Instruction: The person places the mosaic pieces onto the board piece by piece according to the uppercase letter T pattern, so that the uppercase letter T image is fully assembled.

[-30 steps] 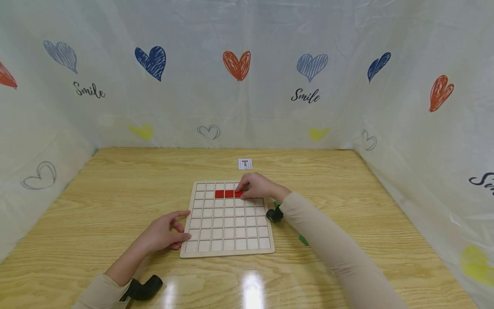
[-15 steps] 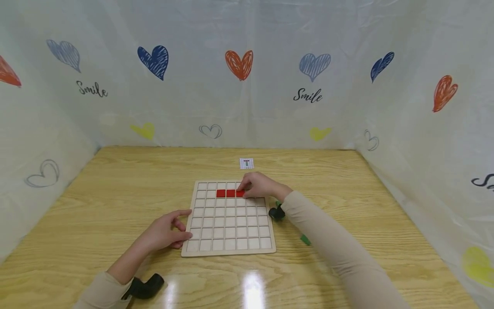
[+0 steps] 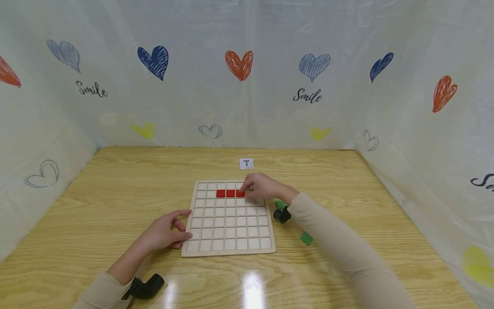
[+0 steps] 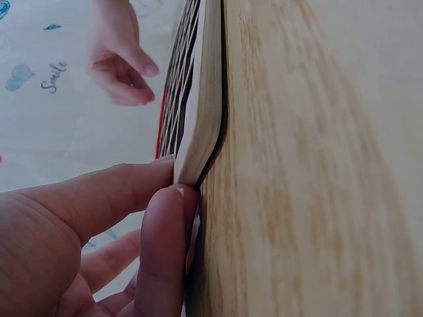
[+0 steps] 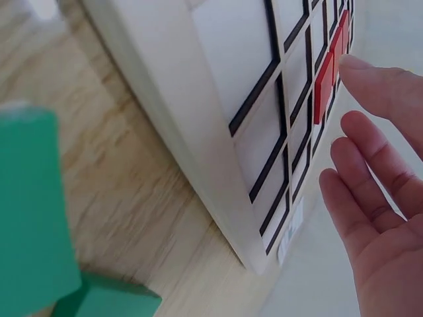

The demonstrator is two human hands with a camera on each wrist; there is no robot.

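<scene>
A pale wooden board with a grid of square cells lies on the table. Three red square tiles sit side by side in its second row from the far end. My right hand is over the board's far right part, one fingertip at the rightmost red tile. Its other fingers are apart and hold nothing in the right wrist view. At the board's left edge is my left hand, thumb and forefinger spread and touching the rim; the left wrist view shows fingertips against the side.
Two green pieces, a nearer one and a farther one, lie right of the board by the right forearm. Beyond the board is a small printed card with a T pattern. A white curtain with hearts encloses the table.
The right hand's fingers have come away from around the rightmost red tile and shifted slightly right, uncovering more of it and the green pieces. The left hand keeps its place.
</scene>
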